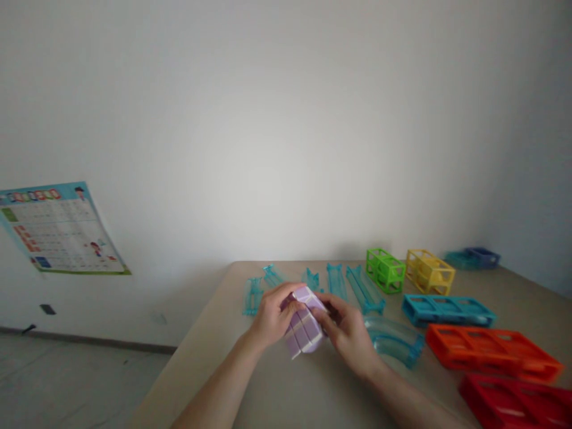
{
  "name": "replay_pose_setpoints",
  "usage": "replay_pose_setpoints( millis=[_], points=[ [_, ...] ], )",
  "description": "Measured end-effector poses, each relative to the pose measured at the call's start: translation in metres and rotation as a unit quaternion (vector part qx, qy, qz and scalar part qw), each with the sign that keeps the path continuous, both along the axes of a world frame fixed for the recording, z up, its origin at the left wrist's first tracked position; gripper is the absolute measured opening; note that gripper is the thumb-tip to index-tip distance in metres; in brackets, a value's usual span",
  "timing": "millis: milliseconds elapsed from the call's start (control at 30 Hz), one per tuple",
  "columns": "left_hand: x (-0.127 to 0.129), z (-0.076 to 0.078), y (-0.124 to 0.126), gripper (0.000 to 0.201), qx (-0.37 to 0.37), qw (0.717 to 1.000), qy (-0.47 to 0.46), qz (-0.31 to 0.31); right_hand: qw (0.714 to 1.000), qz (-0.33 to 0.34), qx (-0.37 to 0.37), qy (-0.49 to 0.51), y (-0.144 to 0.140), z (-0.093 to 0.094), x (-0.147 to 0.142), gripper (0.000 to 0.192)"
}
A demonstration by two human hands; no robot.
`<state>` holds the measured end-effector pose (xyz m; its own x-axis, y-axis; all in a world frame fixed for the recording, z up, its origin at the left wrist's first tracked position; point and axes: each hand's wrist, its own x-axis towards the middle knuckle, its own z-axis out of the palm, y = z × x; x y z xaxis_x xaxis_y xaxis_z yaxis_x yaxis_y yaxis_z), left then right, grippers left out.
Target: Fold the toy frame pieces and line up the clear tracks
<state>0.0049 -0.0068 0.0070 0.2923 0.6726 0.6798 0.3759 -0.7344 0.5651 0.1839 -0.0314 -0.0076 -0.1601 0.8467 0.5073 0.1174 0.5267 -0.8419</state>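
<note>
Above the table, both my hands grip a lilac block (304, 331) with pale lines dividing its faces into squares; its exact kind is unclear. My left hand (273, 314) is closed on its upper left side, the thumb across the face. From the right, my right hand (349, 331) pinches it with the thumb in front; some fingers are hidden behind. The block is tilted, its lower end pointing down and left. Just right of my right hand lies a curved clear-blue track piece (404, 348). Behind my hands lie several straight clear-blue track pieces (364, 291).
Along the right side of the table (196, 357) stand a green frame block (385, 271), a yellow one (429, 273), and long teal (448, 311), orange (494, 351) and red (518, 402) frames. Dark blue pieces (482, 257) sit in the far corner, near the wall.
</note>
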Motion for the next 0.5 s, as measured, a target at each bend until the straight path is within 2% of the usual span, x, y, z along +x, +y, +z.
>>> replay_pose_setpoints(
  millis=[333,500],
  points=[
    [0.0009,0.0031,-0.0023,0.028,-0.025,0.999,-0.027,-0.005,0.999,-0.009,0.029,-0.025,0.0022,-0.0018,0.0059,0.03],
    [0.0021,0.0007,-0.0055,0.031,-0.011,1.0,-0.027,0.004,0.999,-0.019,-0.032,0.02,0.0024,-0.0041,0.0007,0.033]
  ],
)
